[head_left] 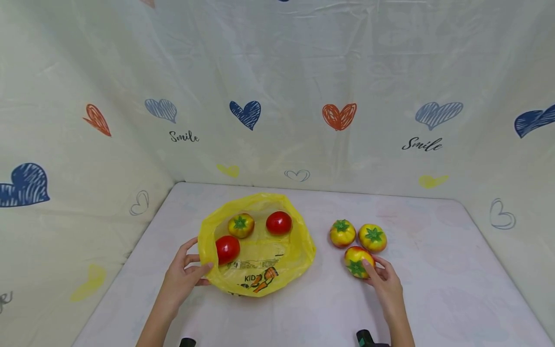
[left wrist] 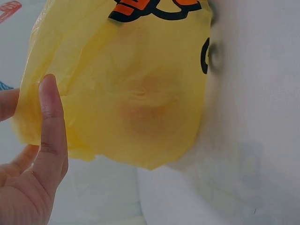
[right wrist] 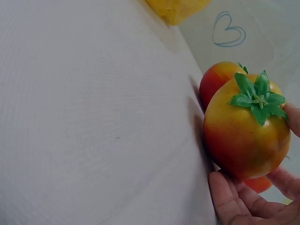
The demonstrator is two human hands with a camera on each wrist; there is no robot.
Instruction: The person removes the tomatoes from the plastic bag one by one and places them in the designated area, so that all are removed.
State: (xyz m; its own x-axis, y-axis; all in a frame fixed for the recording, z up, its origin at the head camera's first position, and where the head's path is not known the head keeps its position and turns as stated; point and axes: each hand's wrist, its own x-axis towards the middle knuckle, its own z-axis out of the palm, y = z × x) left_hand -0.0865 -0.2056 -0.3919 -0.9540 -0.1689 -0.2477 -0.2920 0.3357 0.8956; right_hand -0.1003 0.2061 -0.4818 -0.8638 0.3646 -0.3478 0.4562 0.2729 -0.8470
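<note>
An open yellow plastic bag [head_left: 299, 262] lies on the table, with two red tomatoes [head_left: 279, 223] and a yellow-red one [head_left: 241, 225] inside. The left hand [head_left: 184, 274] pinches the bag's left rim; in the left wrist view its thumb lies on the outside of the yellow film [left wrist: 154, 112]. The right hand [head_left: 386, 284] grips a yellow-red tomato [head_left: 357, 261] with green leaves, thumb on top and fingers at its right side. In the right wrist view this tomato [right wrist: 246, 136] is close to the table surface. Two similar tomatoes [head_left: 342, 233] [head_left: 373, 238] sit just behind it.
The pale table [head_left: 442, 270] has a curtain [head_left: 277, 144] printed with hearts behind it and at its sides. Two dark objects [head_left: 365, 337] [head_left: 188, 342] show at the bottom edge of the head view, near the forearms.
</note>
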